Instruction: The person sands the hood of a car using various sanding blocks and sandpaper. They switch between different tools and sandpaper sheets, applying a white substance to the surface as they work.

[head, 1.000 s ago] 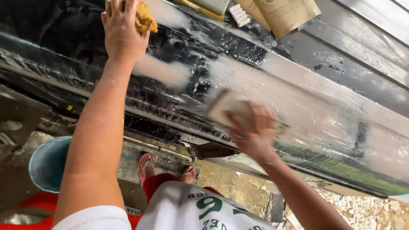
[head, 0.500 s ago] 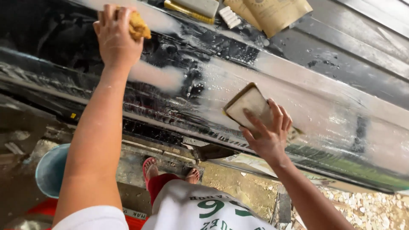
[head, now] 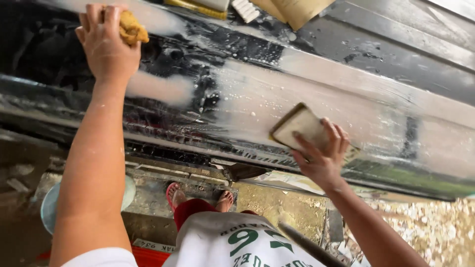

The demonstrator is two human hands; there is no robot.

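Since the earlier frames the flat sanding block has slid up and to the right along the wet black panel, and the right hand has gone from closing over it to spreading out behind it. Its fingers are splayed and press the block flat against the surface, tips on its lower edge, which looks like a way to keep the whole face in contact rather than one corner. The block sits on the broad pale, milky band that runs the length of the panel, about midway across the view.

The left hand has stayed high on the left, clenched around a yellow sponge held against the dark upper part of the panel; a whitish smear lies just below it. Held there, the sponge appears placed to keep the surface wet above the rubbed area, since droplets and foam speckle the gloss between the two hands.

Along the top edge lie a yellow strip, a small white ribbed piece and brown paper sheets. Below the panel are the person's sandalled feet, a pale blue basin and gravel.
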